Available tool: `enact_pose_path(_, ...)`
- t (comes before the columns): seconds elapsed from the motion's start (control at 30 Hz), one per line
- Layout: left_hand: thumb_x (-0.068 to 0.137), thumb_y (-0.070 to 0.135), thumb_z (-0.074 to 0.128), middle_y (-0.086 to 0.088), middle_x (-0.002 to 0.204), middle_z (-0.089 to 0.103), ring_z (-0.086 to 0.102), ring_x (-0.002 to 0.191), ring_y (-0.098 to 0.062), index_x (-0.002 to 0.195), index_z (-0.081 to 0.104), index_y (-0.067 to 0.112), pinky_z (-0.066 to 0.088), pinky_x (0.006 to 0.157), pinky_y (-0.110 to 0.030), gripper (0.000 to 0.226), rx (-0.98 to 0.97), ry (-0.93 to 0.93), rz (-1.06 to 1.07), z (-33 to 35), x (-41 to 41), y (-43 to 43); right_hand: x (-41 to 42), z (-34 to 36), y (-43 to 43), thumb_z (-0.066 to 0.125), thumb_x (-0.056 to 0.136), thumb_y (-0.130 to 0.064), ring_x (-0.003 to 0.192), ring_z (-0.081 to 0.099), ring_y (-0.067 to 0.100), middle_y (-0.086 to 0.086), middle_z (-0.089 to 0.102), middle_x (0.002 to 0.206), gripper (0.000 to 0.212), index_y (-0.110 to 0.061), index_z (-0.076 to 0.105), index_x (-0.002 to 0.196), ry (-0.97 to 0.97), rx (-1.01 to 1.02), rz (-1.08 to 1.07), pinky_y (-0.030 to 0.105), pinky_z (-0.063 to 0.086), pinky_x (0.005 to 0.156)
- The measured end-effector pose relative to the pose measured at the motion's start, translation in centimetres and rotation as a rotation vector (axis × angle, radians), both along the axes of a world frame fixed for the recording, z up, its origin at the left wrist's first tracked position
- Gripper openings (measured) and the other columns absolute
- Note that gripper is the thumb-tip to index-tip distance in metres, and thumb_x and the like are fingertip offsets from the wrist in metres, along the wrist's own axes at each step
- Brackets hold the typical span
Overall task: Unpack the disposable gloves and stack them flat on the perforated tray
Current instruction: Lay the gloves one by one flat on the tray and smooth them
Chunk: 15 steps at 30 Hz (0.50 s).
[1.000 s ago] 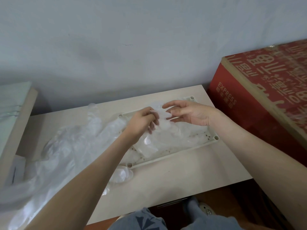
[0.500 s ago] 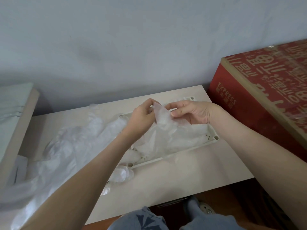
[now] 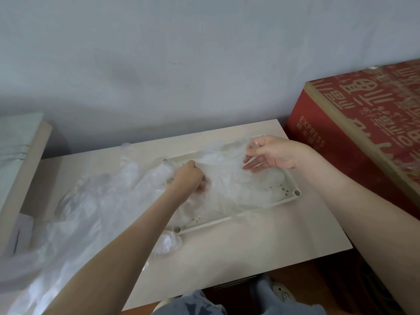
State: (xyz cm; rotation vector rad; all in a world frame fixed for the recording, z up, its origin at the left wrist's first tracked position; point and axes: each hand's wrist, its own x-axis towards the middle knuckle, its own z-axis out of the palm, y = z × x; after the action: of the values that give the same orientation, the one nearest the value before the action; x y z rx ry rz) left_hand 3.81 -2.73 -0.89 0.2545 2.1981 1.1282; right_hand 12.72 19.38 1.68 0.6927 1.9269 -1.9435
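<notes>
Pale table (image 3: 250, 246) w/ a big red box (image 3: 341, 137) on the right, white "EXPRESS" on its side, other lettering I can't read. A heap of clear loose gloves (image 3: 91, 212) covers the left part. Perforated tray (image 3: 293, 196) sits center-right, long axis left-right, right end a bit farther back. One glove (image 3: 227, 178) is stretched over it along that axis — left hand (image 3: 188, 176) fisted round its left end, right hand (image 3: 272, 153) pinching its far right edge btwn thumb and forefinger.

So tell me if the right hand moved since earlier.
Yes. The right hand, pinching the glove, has shifted right along the tray toward the red box.
</notes>
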Motion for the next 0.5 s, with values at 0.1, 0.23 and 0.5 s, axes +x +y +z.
enact_pose_path(0.1, 0.086, -0.004, 0.031, -0.008, 0.068, 0.059, 0.054, 0.052, -0.017, 0.102, 0.05, -0.002, 0.042, 0.04, -0.019, 0.025, 0.032, -0.007, 0.036, -0.3, 0.2, 0.3, -0.5, -0.5, -1.1, 0.056, 0.097, -0.021, 0.073, 0.069, 0.031, 0.015, 0.065, 0.092, 0.013, -0.01, 0.049, 0.095, -0.034, 0.078, 0.009, 0.035, 0.058, 0.064)
enact_pose_path(0.23, 0.088, -0.001, 0.031, -0.014, 0.073, 0.058, 0.055, 0.053, -0.024, 0.091, 0.043, 0.004, 0.047, 0.046, -0.028, 0.014, 0.121, -0.046, 0.151, -1.0, -0.4, 0.6, -0.5, -0.9, -1.7, 0.065, 0.09, -0.021, 0.057, 0.063, 0.023, 0.016, 0.065, 0.089, 0.025, -0.011, 0.049, 0.106, -0.098, 0.149, 0.141, 0.029, 0.051, 0.054)
enact_pose_path(0.5, 0.093, 0.015, 0.037, -0.012, 0.088, 0.064, 0.057, 0.063, -0.021, 0.096, 0.043, 0.01, 0.039, 0.048, -0.028, 0.009, -0.125, 0.261, -0.002, -1.2, -0.8, 0.2, -0.4, -1.0, -0.5, 0.063, 0.089, -0.004, 0.046, 0.043, 0.008, 0.005, 0.061, 0.071, 0.011, -0.013, 0.058, 0.091, 0.005, 0.398, 0.057, 0.019, 0.036, 0.046)
